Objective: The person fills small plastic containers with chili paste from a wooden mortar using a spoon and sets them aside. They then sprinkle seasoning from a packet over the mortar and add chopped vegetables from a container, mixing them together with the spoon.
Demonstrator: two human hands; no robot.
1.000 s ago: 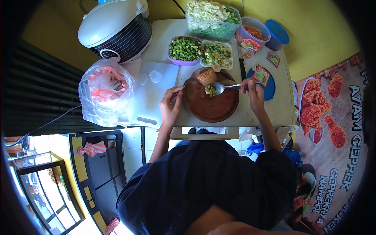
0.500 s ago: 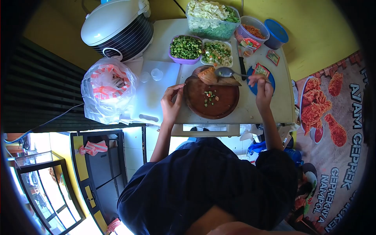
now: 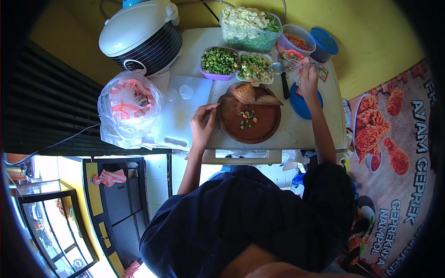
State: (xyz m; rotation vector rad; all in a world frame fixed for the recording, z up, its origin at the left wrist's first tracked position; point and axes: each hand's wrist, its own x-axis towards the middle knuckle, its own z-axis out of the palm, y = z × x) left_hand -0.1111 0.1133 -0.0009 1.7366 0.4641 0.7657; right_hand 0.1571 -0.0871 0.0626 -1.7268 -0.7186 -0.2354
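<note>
My right hand (image 3: 307,79) is closed around the handle of a metal spoon (image 3: 276,68). The spoon's bowl hangs by the right edge of a white tub of chopped vegetables (image 3: 255,66). My left hand (image 3: 202,125) has its thumb and index finger apart, fingertips at the left rim of a round brown stone mortar (image 3: 248,132). Chopped green and red bits (image 3: 247,118) lie in the mortar. A brown pestle (image 3: 245,94) rests across its upper part. Under my right wrist is a blue plate or lid (image 3: 300,107), with a black-handled knife (image 3: 285,85) beside it.
Behind stand a purple tub of chopped greens (image 3: 219,62), a box of shredded cabbage (image 3: 252,28), a tub of orange shreds (image 3: 297,41) and a blue-lidded tub (image 3: 324,44). To the left are a white cutting board (image 3: 185,116), small cups, a plastic bag (image 3: 130,109) and a rice cooker (image 3: 141,37).
My right hand has moved up and away with the spoon, from over the blue plate and pestle to near the white tub. My left hand has stayed at the mortar's rim.
</note>
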